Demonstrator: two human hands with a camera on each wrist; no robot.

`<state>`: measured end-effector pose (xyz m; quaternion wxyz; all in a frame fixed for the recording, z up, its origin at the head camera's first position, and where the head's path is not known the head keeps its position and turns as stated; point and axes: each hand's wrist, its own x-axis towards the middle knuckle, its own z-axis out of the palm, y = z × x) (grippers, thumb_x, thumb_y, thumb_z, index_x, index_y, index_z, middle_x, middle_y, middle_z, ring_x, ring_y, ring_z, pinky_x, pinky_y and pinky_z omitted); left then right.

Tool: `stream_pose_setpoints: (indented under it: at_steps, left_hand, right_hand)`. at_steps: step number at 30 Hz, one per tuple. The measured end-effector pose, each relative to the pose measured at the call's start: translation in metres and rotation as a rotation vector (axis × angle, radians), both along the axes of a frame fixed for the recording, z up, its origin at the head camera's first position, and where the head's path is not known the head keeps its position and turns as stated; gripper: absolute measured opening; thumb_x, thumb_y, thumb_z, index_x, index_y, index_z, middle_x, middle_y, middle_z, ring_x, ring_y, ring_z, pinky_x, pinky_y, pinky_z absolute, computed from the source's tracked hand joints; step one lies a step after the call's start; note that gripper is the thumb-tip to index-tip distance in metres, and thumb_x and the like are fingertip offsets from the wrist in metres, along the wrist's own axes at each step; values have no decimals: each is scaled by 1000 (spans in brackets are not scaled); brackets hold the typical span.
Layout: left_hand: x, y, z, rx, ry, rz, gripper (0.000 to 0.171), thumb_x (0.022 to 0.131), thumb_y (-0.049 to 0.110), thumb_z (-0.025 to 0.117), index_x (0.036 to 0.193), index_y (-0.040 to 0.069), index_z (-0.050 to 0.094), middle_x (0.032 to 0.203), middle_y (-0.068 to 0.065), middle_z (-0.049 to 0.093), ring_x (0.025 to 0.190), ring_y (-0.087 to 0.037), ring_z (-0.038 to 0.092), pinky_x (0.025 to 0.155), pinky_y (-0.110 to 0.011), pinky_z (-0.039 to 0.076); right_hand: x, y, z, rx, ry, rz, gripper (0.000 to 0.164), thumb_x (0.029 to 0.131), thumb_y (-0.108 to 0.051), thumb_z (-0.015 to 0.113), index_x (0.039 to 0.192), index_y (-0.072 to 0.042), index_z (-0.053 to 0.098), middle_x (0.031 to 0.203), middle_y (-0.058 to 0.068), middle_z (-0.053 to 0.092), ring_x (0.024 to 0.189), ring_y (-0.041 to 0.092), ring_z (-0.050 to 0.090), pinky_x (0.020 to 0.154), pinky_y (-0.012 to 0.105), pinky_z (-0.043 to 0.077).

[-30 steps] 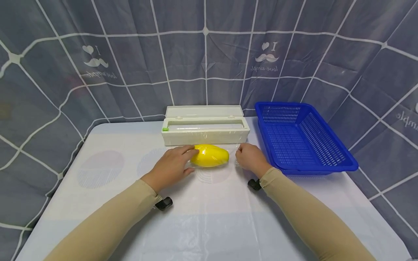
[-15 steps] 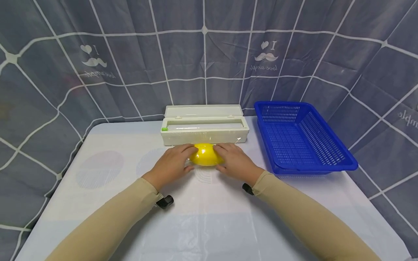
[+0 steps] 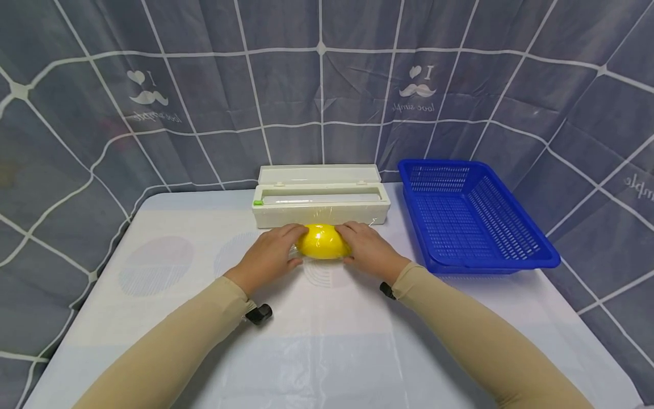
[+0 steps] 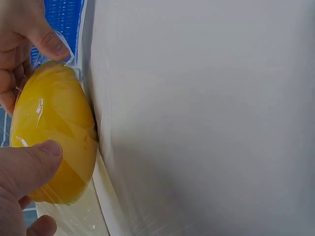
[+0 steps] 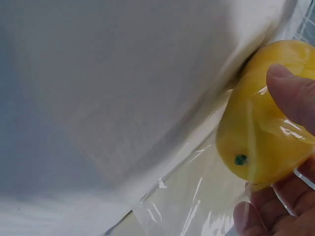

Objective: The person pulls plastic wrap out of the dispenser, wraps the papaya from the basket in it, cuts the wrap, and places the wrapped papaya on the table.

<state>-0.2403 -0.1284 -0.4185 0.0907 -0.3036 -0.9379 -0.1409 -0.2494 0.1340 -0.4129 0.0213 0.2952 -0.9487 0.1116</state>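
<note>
A yellow fruit [image 3: 323, 241], shaped like a mango or papaya, lies under shiny clear film in front of a white film box. At its left end my left hand [image 3: 268, 253] grips it, with the thumb [image 4: 42, 157] laid on the film-covered skin in the left wrist view. My right hand [image 3: 370, 250] holds the opposite end; gathered film [image 4: 71, 54] shows by that hand's thumb. A small dark green spot [image 5: 240, 160] marks one end of the fruit. Part of each hand's fingers is hidden behind the fruit.
Behind the fruit stands the long white film box [image 3: 321, 216], lid [image 3: 319, 174] raised, a roll [image 3: 322, 198] inside. A blue perforated basket [image 3: 429, 250] sits to its right. A grey checked curtain [image 3: 286, 91] rises along the table's back edge.
A second ago my right hand was apart from the fruit, off to its right. It moved left onto the fruit's right end. My left hand stayed almost in place.
</note>
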Motion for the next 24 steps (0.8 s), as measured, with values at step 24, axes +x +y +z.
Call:
stream_pose_setpoints:
  at_steps: [24]
  left_hand:
    - [-14, 1, -5, 9, -158, 99, 88, 86, 20, 89, 159, 10, 40, 155, -14, 54, 142, -36, 55, 121, -54, 42]
  right_hand:
    - [-18, 0, -12, -105, -73, -78, 56, 96, -6, 74, 147, -2, 49, 140, 16, 64, 127, 35, 63, 117, 50, 47]
